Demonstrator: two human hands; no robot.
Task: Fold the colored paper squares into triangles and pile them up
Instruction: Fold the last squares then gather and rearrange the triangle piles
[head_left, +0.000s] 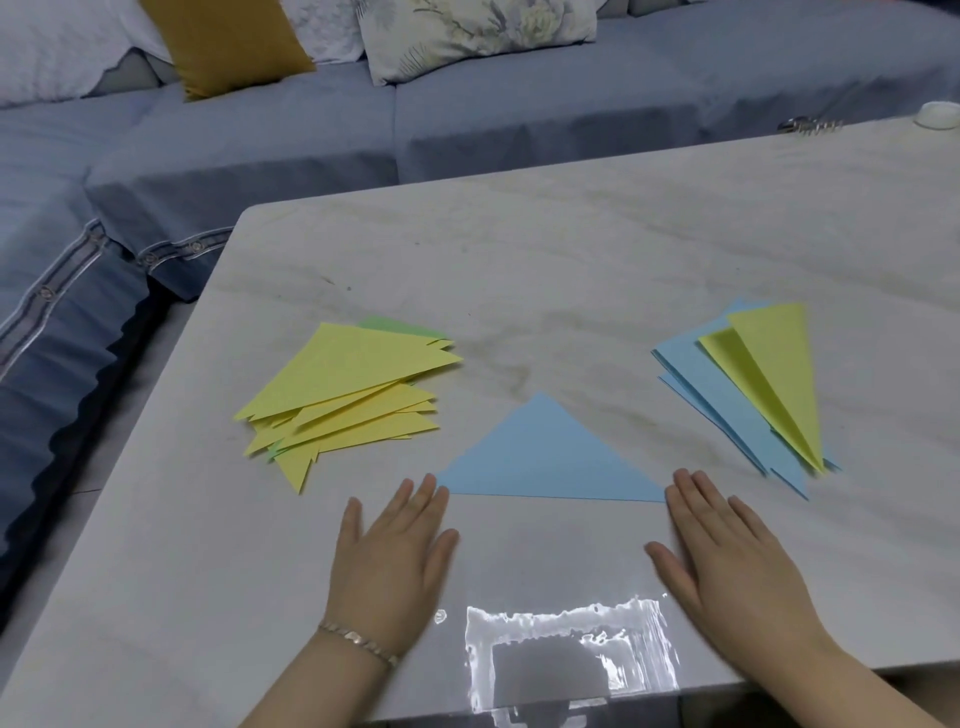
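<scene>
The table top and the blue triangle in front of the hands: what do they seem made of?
The table top looks like polished marble or a marble-look slab: pale, faintly veined, with a mirror-like glare near its front edge. The blue triangle looks like thin matte paper: flat, crisp-edged, no shine.

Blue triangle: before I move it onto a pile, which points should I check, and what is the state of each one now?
1. Blue triangle folded, flat on the table: ok.
2. Left hand and right hand open, holding nothing, at its two near corners: ok.
3. Crease pressed sharp: cannot tell.
4. Yellow pile neat: not ok, its edges are splayed.
5. Right pile neat: not ok, blue sheets fan out under yellow ones.
</scene>
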